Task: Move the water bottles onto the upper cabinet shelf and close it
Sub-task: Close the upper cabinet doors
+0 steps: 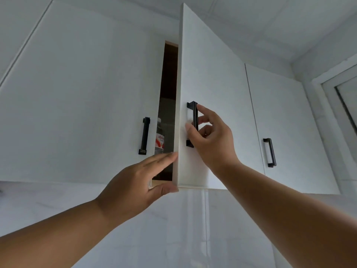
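A white upper cabinet door (212, 74) stands ajar, leaving a narrow dark gap. Through the gap I see a clear water bottle (160, 138) with a red label, upright inside the cabinet. My right hand (210, 138) is on the door's black bar handle (194, 120), thumb and fingers loosely around it. My left hand (139, 182) is flat with fingers together, its fingertips and thumb touching the door's lower free edge. Other bottles, if any, are hidden behind the doors.
The neighbouring door on the left (77, 93) is shut and has its own black handle (145, 135). Another shut door with a black handle (270, 152) is at the right. White tiled wall (193, 229) lies below; a window frame (340, 97) at far right.
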